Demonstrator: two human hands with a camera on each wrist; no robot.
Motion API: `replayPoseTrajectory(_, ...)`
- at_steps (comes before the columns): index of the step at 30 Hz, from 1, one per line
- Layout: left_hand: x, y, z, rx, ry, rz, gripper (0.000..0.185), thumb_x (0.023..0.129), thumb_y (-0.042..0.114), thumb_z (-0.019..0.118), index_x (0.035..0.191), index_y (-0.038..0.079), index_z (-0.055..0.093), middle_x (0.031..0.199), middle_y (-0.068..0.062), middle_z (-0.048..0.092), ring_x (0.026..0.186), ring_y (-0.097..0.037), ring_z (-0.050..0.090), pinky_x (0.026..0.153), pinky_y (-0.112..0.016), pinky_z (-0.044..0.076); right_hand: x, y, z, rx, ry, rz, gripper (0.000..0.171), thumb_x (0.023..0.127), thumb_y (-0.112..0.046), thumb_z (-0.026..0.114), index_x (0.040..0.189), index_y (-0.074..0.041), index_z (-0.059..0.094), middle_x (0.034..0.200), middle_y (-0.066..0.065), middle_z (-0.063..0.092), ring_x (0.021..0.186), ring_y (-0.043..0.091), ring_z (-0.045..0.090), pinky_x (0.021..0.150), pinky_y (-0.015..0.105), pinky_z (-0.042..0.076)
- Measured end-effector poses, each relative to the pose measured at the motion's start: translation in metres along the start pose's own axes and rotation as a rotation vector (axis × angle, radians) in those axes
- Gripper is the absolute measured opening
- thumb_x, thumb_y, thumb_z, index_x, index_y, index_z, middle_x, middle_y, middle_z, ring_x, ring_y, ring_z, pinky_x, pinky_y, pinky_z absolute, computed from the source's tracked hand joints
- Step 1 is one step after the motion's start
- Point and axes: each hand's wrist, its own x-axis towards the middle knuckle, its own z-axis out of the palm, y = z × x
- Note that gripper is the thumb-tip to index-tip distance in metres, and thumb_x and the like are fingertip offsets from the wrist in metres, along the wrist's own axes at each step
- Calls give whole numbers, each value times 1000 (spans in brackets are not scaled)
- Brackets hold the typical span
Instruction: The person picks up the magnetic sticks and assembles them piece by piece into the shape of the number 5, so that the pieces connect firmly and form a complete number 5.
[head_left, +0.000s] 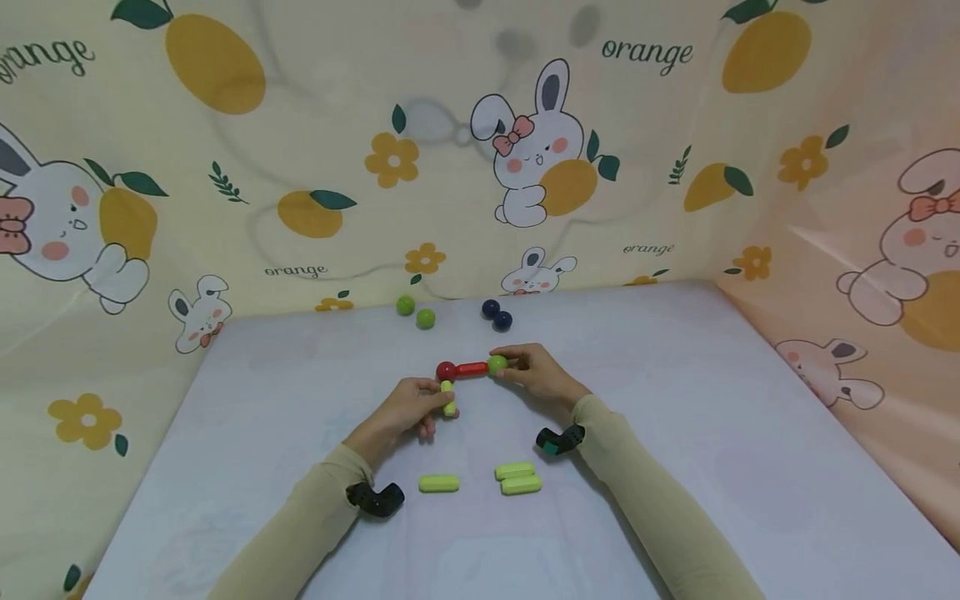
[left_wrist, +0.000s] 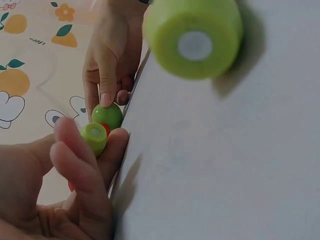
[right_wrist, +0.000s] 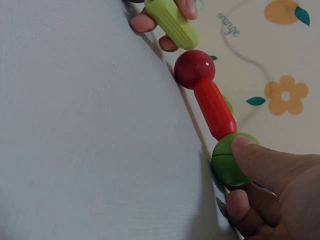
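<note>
My left hand [head_left: 408, 406] pinches a yellow-green rod [head_left: 448, 398] between thumb and fingers. The rod's far end is right at a red ball [head_left: 446, 371]. From that ball a red rod [right_wrist: 215, 107] runs across to a green ball [right_wrist: 234, 159], the three joined in a line. My right hand [head_left: 542, 372] grips the green ball, its thumb on top in the right wrist view. In the left wrist view the held rod [left_wrist: 94, 138] shows a pale round spot on its end.
Nearer me on the white table [head_left: 660, 500] lie a single yellow-green rod [head_left: 438, 483] and a pair of them [head_left: 517, 478] side by side. Towards the back are two green balls [head_left: 425, 318] and two dark blue balls [head_left: 502, 320]. A patterned cloth [head_left: 450, 208] hangs behind.
</note>
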Motion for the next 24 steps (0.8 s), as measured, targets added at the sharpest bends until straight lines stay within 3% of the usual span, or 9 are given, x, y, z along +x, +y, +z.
replayPoseTrajectory(5,2,-1,-1,18,9,-11,52,98,32,67,138,0,55,72,-2,67,42,-6,50,43,-18,43,1,2,0,8,-2,6,43,98,-12,66,140,-7,59,140,14,62,107,22,60,94,32,51)
replayPoseTrajectory(14,5,0,0,6,13,-2,45,98,31,67,133,3,58,82,-3,71,42,-6,48,42,-18,40,1,3,0,13,0,-3,43,98,-13,66,140,-7,59,140,14,62,107,23,59,93,31,51)
replayPoseTrajectory(24,6,0,2,-14,48,-26,52,97,31,68,138,2,54,88,-4,73,41,-6,48,42,-18,39,2,4,1,0,2,2,43,98,-14,66,140,-9,59,140,13,62,105,22,59,90,29,49)
